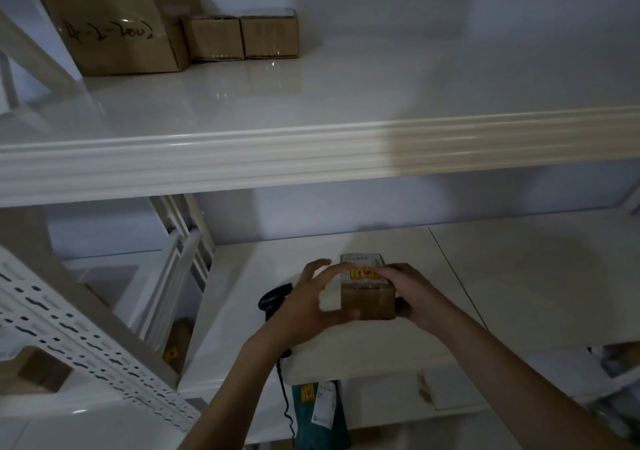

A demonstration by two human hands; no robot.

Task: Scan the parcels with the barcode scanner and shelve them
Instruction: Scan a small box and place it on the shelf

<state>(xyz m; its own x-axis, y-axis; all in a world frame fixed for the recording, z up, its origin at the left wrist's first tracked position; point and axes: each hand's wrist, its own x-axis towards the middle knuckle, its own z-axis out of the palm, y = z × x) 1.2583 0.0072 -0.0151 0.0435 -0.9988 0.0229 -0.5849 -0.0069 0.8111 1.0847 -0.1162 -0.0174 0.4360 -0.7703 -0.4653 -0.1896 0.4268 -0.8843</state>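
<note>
Both hands (301, 305) gripping parcel (367, 293) — yellow label unreadable

barcode scanner (275, 297) mostly hidden behind left hand (304, 305). Parcel (367, 292) label print too small to read. Teal package (320, 411) below shelf edge partly hidden, blurred. Forearms cut by bottom edge.

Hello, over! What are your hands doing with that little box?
Both hands, left and right, grip small parcel on lower shelf. Scanner lying left of it. Nothing blocking.
</note>
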